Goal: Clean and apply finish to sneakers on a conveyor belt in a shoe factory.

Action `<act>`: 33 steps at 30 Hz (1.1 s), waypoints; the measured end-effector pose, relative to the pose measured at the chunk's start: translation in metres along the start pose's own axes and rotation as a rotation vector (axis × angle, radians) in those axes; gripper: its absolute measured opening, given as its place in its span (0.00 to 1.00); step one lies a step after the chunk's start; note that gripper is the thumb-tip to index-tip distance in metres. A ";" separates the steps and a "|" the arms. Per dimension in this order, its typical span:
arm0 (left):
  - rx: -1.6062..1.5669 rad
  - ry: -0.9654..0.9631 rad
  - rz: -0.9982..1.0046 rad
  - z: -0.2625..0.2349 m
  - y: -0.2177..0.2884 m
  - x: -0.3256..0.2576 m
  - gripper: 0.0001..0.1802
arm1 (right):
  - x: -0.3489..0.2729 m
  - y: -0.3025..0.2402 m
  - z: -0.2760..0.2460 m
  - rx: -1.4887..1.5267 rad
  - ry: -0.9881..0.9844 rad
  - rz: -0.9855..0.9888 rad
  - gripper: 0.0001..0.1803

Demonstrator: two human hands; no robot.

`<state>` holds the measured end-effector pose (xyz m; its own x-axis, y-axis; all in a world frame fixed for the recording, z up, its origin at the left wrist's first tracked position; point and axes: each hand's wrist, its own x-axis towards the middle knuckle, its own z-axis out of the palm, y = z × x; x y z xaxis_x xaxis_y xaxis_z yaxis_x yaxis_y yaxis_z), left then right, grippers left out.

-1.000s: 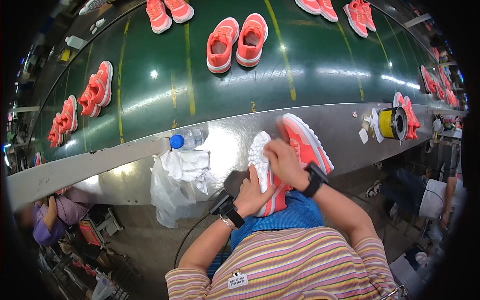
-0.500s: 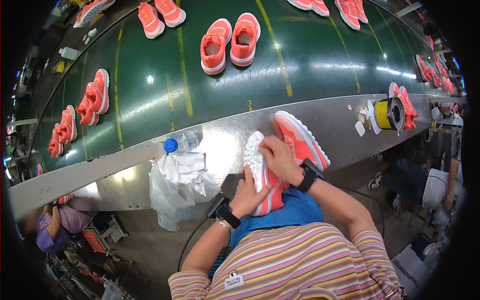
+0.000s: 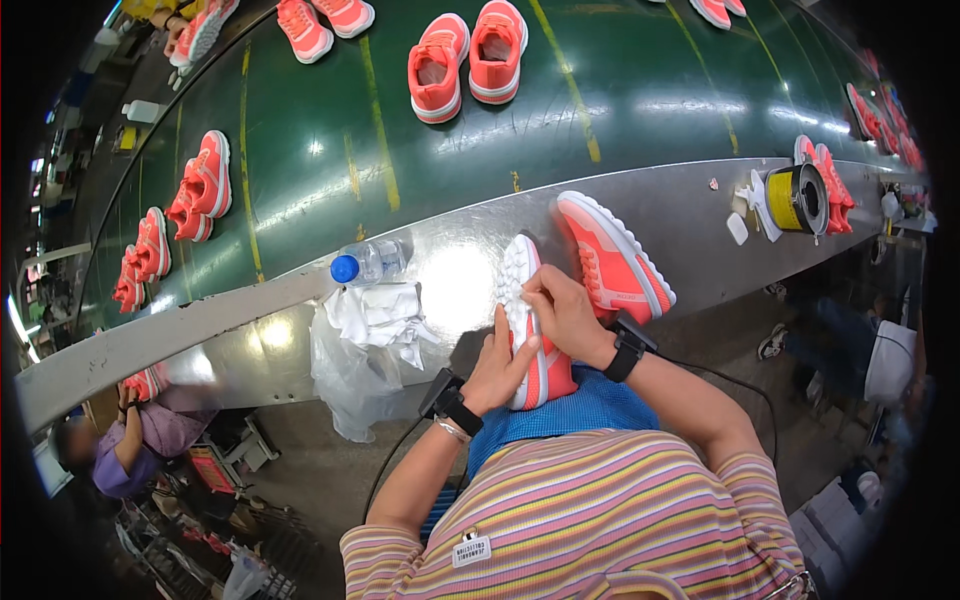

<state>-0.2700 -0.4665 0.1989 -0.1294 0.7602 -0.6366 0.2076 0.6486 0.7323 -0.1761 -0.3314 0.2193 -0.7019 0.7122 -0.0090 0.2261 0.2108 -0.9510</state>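
Note:
A coral sneaker (image 3: 552, 380) lies tilted on my lap against the bench edge, its white knobbed sole turned up and left. My left hand (image 3: 495, 372) is wrapped round its left side, thumb across the upper and fingers along the sole. Over the middle of that sole, my right hand (image 3: 568, 312) is closed in a pinch; whatever sits between its fingertips is too small to make out. Just right of it, the matching sneaker (image 3: 610, 262) rests on its side on the metal bench, its sole facing right.
A water bottle (image 3: 378, 262), white cloths (image 3: 375, 318) and a clear plastic bag (image 3: 345, 385) lie at the left. A yellow-and-black tin (image 3: 784, 202) stands at the right of the metal bench (image 3: 690, 225). Beyond runs a green conveyor belt (image 3: 300, 180) carrying sneaker pairs (image 3: 437, 72). Cables trail from both wrists.
The whole view has shifted slightly. My right hand, blurred before near the sole's toe end, is now sharper and a little farther down the sole. My left hand keeps its hold.

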 end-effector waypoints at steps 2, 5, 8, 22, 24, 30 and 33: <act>-0.075 0.058 0.059 0.000 0.001 0.001 0.48 | 0.007 -0.001 0.000 0.041 0.001 0.090 0.03; -0.100 0.017 0.026 -0.001 0.011 0.000 0.47 | 0.004 -0.004 -0.003 0.035 0.049 0.098 0.04; -0.140 0.057 0.180 0.007 -0.019 0.007 0.45 | -0.025 0.010 0.000 -0.032 -0.030 0.002 0.03; -0.957 0.071 0.057 -0.002 0.024 0.014 0.35 | -0.082 -0.023 -0.066 0.335 -0.095 0.339 0.04; -0.934 0.112 0.101 -0.008 0.018 0.023 0.31 | -0.076 -0.032 -0.077 0.288 -0.030 0.236 0.04; -1.052 0.226 0.083 -0.017 0.053 0.019 0.29 | -0.086 -0.028 -0.063 0.250 -0.007 0.155 0.05; -1.152 0.225 0.091 -0.017 0.066 0.021 0.29 | -0.086 -0.027 -0.062 0.280 0.113 0.259 0.05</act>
<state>-0.2754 -0.4071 0.2373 -0.3517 0.7204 -0.5978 -0.7589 0.1545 0.6327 -0.0798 -0.3564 0.2651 -0.5635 0.7905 -0.2399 0.1819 -0.1646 -0.9694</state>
